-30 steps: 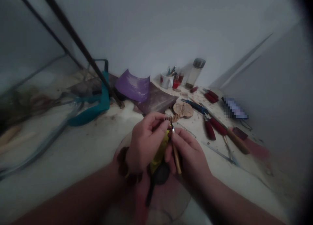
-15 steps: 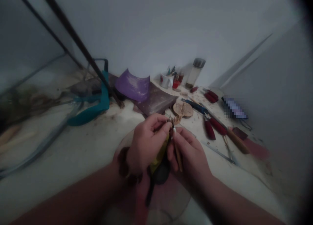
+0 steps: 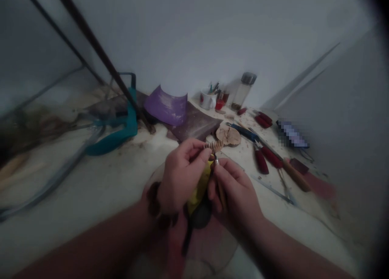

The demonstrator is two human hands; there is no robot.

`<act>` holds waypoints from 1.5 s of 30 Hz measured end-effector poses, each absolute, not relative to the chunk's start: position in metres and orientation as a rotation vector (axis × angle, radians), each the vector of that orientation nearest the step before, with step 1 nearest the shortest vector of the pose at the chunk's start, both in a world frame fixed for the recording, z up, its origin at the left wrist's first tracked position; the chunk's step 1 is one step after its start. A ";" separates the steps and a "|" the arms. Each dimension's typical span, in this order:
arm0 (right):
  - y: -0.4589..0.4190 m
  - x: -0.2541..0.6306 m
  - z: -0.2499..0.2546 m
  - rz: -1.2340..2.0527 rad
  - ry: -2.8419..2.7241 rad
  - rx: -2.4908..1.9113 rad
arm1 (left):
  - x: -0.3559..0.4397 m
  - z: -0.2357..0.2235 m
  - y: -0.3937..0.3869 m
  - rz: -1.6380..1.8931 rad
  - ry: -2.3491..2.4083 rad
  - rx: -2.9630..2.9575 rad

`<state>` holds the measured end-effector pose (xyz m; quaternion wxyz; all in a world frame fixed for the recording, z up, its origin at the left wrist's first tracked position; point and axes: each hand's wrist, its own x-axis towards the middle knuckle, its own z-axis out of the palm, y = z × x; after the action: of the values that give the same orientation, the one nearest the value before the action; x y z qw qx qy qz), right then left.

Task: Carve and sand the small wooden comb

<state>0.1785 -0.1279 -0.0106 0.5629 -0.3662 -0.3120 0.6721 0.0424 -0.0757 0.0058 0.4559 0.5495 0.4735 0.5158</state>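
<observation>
My left hand (image 3: 179,177) pinches a small notched wooden piece (image 3: 214,146) between thumb and fingers, holding it up over the white table (image 3: 100,182). My right hand (image 3: 235,190) grips a thin wooden-handled carving tool (image 3: 220,186), its metal tip touching the underside of the notched piece. A yellow object (image 3: 199,188) shows between my two hands. A dark beaded bracelet (image 3: 153,204) sits on my left wrist.
A round wood slice (image 3: 228,136), red-handled tools (image 3: 267,155) and a blue-handled tool (image 3: 243,132) lie to the right. Behind stand a white mug (image 3: 207,100), a jar (image 3: 243,90), a purple curved sheet (image 3: 166,106), a dark board (image 3: 194,125) and a teal frame (image 3: 120,125).
Both hands have shifted slightly up and together; the tool tip stays against the notched piece. Nothing else moved.
</observation>
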 end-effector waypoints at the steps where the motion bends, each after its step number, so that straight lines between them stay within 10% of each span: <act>1: -0.128 0.179 -0.010 1.585 -0.734 -0.864 | 0.042 0.006 -0.075 1.276 1.178 1.348; 45: -0.127 0.177 -0.011 1.530 -0.710 -0.891 | 0.044 0.006 -0.078 1.220 1.194 1.446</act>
<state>0.1765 -0.1275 -0.0111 0.5785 -0.3808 -0.3037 0.6543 0.0442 -0.0777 0.0065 0.4369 0.5815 0.4802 0.4904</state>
